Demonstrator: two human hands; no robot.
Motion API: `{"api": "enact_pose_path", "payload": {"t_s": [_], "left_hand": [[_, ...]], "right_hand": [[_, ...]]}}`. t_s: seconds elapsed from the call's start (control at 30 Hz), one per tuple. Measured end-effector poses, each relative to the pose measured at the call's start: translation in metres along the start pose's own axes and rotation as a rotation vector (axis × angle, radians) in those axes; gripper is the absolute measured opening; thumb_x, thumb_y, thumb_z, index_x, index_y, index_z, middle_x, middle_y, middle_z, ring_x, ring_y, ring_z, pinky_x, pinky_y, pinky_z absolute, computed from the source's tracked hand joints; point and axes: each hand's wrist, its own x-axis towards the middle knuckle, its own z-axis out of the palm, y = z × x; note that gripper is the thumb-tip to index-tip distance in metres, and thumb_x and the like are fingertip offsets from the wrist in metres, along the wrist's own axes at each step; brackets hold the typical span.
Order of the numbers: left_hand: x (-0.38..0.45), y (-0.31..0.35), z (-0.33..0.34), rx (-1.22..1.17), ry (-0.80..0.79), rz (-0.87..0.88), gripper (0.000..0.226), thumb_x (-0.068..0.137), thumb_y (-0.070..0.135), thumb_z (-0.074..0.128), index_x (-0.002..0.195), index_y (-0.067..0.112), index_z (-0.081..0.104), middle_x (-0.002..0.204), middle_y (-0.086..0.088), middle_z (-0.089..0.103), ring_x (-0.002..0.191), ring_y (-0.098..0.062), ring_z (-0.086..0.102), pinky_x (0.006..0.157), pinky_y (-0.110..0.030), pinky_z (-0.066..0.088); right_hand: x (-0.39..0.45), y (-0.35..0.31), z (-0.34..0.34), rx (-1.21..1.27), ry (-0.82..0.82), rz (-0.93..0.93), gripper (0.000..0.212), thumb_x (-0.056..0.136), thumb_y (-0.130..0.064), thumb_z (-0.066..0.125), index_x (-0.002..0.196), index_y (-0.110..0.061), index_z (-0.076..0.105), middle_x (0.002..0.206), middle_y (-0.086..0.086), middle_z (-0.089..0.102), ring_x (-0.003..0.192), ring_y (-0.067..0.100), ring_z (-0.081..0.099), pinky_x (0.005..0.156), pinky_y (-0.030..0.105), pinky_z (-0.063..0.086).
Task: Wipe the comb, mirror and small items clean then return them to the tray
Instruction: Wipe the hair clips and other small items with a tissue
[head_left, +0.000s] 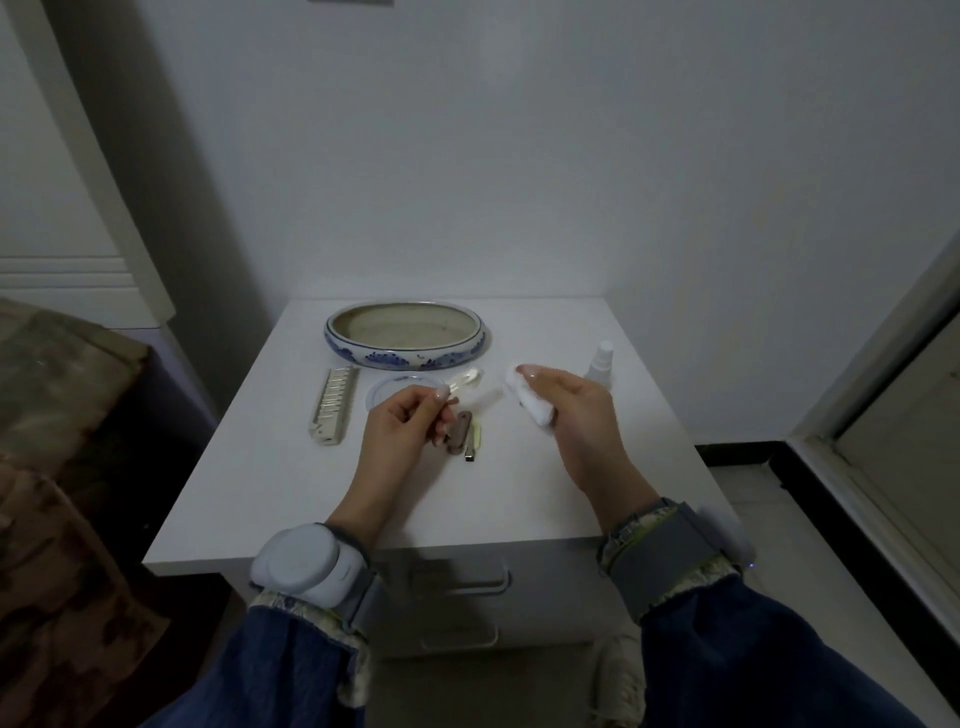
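My left hand (402, 423) is raised over the white table (291, 478), thumb and fingertips pinching one end of a small clear clip (464, 382) that angles up and to the right — it is pale and blurred, so I cannot make out its finer shape. My right hand (571, 410) hovers just beside it, fingers curled round a wad of white cloth (530, 400) that pokes out past my fingertips, near the clip but not touching it. Below my left hand, on the table, lie a brown clip (460, 434) and a thin yellowish clip (474, 441), side by side. The round mirror (387, 392) with its blue rim lies flat just beyond my left fingers, partly hidden by them. The pale comb (335, 410) lies to the left of the mirror, well apart from my hands. At the back stands the blue-and-white tray (405, 357) — an oval ceramic dish. A small white spray bottle (601, 364) stands upright behind my right hand.
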Motion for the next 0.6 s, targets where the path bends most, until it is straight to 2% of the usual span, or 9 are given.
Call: {"api": "enact_pose_path", "payload": {"t_s": [0.1,0.17,0.23,0.3,0.5,0.6], "left_hand": [[0.001,0.001,-0.002,0.011,0.007,0.002,0.022,0.092,0.011,0.053,0.072,0.009,0.062,0.056,0.007,0.060,0.050,-0.003,0.048,0.054,-0.014,0.043],[-0.002,0.004,0.002,-0.002,-0.016,-0.002,0.022,0.092,0.009,0.052,0.072,0.007,0.061,0.055,0.006,0.060,0.049,-0.004,0.048,0.053,-0.014,0.043],[-0.004,0.006,0.005,0.003,-0.033,0.006,0.021,0.093,0.008,0.052,0.073,0.004,0.060,0.055,0.005,0.059,0.049,-0.004,0.048,0.051,-0.013,0.043],[-0.006,0.007,0.006,0.027,-0.040,0.017,0.022,0.093,0.007,0.052,0.073,0.002,0.059,0.055,0.005,0.058,0.049,-0.003,0.048,0.052,-0.012,0.043],[-0.007,0.003,0.004,0.145,-0.077,0.039,0.026,0.094,0.010,0.052,0.070,0.000,0.057,0.061,-0.009,0.055,0.050,-0.003,0.048,0.057,-0.011,0.041],[-0.009,0.002,0.001,0.200,-0.101,0.041,0.027,0.094,0.013,0.052,0.072,-0.002,0.058,0.066,-0.014,0.057,0.053,-0.004,0.049,0.060,-0.013,0.042]], "right_hand": [[0.001,-0.003,-0.002,0.101,0.018,0.008,0.013,0.084,-0.004,0.061,0.098,-0.004,0.062,0.089,0.005,0.063,0.080,0.013,0.058,0.066,0.014,0.047],[-0.002,-0.003,0.003,0.166,-0.060,0.052,0.012,0.084,0.000,0.060,0.095,-0.006,0.058,0.085,0.005,0.062,0.072,0.012,0.059,0.060,0.016,0.048],[-0.004,-0.001,0.008,0.219,-0.138,0.068,0.012,0.083,0.004,0.058,0.092,-0.005,0.057,0.081,0.003,0.065,0.069,0.008,0.063,0.061,0.016,0.050],[-0.006,0.002,0.011,0.218,-0.184,0.060,0.012,0.083,0.005,0.058,0.091,-0.004,0.059,0.076,0.001,0.068,0.069,0.006,0.066,0.062,0.015,0.050],[-0.006,0.006,0.011,0.082,-0.195,0.065,0.012,0.082,0.003,0.062,0.082,-0.009,0.061,0.082,0.006,0.067,0.071,0.008,0.065,0.063,0.014,0.049],[-0.006,0.005,0.010,0.179,-0.212,0.104,0.014,0.085,0.006,0.054,0.082,-0.006,0.059,0.078,0.005,0.065,0.065,0.004,0.065,0.060,0.013,0.049]]}}
